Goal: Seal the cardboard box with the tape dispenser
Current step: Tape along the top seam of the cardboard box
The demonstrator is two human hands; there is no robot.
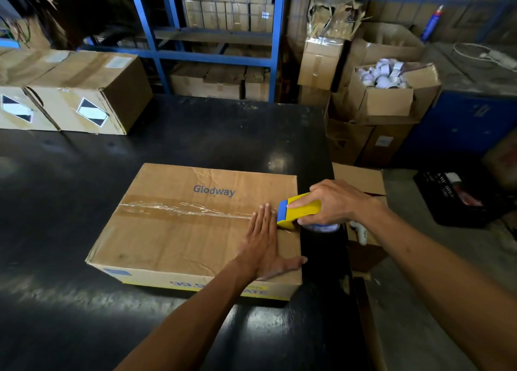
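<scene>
A flat cardboard box point(179, 231) printed "Glodway" lies on the black table point(84, 203). A strip of clear tape point(184, 210) runs along its closed centre seam from the left edge to the right. My left hand point(265, 242) lies flat, fingers together, on the box top near its right end, fingertips at the tape. My right hand point(333, 203) grips a yellow and blue tape dispenser point(299, 211) at the box's right edge, its blue front touching the tape. The tape roll under the dispenser is mostly hidden by my hand.
Two sealed cartons point(70, 91) stand at the table's back left. Blue shelving point(212, 40) with boxes rises behind. To the right are stacked open cartons point(391, 94), a loose cardboard piece point(361, 180) at the table's edge, and a black crate point(458, 197) on the floor.
</scene>
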